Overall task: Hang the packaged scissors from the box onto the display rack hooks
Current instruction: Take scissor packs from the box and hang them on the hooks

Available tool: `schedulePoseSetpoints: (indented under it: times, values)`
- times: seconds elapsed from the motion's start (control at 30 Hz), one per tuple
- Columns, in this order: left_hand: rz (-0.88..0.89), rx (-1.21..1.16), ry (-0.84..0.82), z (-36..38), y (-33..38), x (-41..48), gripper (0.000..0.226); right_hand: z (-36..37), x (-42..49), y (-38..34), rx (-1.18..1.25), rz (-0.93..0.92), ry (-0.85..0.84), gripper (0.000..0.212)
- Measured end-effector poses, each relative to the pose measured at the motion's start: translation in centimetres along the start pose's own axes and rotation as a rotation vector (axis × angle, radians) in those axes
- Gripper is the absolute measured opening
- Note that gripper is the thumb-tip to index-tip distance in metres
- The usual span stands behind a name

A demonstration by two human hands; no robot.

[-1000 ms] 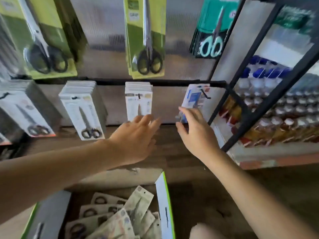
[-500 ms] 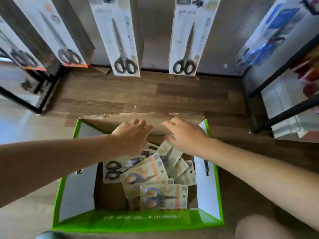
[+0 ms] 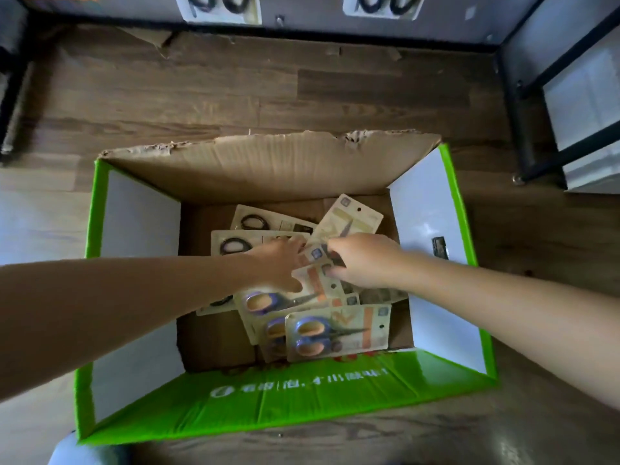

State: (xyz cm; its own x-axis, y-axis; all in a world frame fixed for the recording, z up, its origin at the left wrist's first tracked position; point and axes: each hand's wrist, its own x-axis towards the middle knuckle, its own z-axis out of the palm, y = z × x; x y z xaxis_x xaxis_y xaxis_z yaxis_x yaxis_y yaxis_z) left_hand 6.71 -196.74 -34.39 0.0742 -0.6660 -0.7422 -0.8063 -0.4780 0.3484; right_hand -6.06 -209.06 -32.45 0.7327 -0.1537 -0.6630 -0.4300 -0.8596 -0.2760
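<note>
An open cardboard box (image 3: 288, 394) with green flaps stands on the wooden floor below me. Several packaged scissors lie loose inside: purple-and-orange-handled ones (image 3: 339, 333) near the front, black-handled ones (image 3: 255, 223) at the back. Both my hands are down in the pile. My right hand (image 3: 365, 260) pinches the top edge of one small packaged scissors (image 3: 317, 255) between thumb and fingers. My left hand (image 3: 278, 263) lies curled on the packages just left of it, its fingertips touching the same card; its grip is hidden. The bottoms of two hung packages (image 3: 221, 8) show at the top edge.
The display rack's black lower bar (image 3: 302, 33) runs across the top of the view. A black metal shelf frame (image 3: 510, 105) stands at the right. The box's torn brown back flap (image 3: 268, 162) leans inward. Wooden floor lies between box and rack.
My view has dropped from the rack to the box. Both hands came down from the hooks, over the box rim, into the pile, and my right hand has closed on a package.
</note>
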Motion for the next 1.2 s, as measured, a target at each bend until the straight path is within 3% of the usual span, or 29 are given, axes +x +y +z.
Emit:
schedulePoseSetpoints:
  times: [0.13, 0.3, 0.4, 0.53, 0.6, 0.7, 0.8, 1.03, 1.1, 1.2]
  values:
    - [-0.004, 0.004, -0.042, 0.7, -0.4, 0.3, 0.06, 1.0, -1.7, 0.8, -0.006, -0.011, -0.139, 0.03]
    - [-0.024, -0.072, 0.004, 0.8, -0.8, 0.1, 0.025, 2.4, -2.9, 1.0, -0.076, -0.045, -0.278, 0.037]
    - [-0.049, -0.133, 0.013, 1.0, -1.8, -0.2, 0.022, 3.4, -3.0, 0.1, -0.084, -0.063, -0.201, 0.039]
    - [-0.064, -0.234, 0.078, 1.6, -2.3, -1.1, 0.021, 3.3, -3.2, -0.9, -0.023, -0.096, -0.079, 0.009]
    - [-0.051, -0.311, 0.092, 2.0, -2.3, -1.8, 0.017, 2.3, -3.4, -1.2, 0.1, -0.064, 0.016, 0.016]
    - [-0.049, -0.664, -0.042, 2.1, -2.7, -3.3, 0.051, 1.0, -3.5, -1.8, 0.219, -0.023, 0.172, 0.033]
    - [0.046, -0.702, -0.141, 2.7, -2.2, -4.6, 0.061, 0.7, -3.1, -2.6, 0.384, 0.043, 0.265, 0.036]
    - [0.084, -0.717, 0.026, 0.1, -3.0, -5.0, 0.039, -2.4, -1.4, -3.1, 0.461, 0.14, 0.417, 0.038]
    - [0.079, -0.8, 0.118, -1.6, -3.8, -5.5, 0.039, -3.4, -1.1, -3.1, 0.504, 0.185, 0.483, 0.051]
    - [0.083, -0.993, 0.189, -3.0, -4.8, -6.2, 0.051, -3.9, -0.6, -3.8, 0.647, 0.414, 0.516, 0.071]
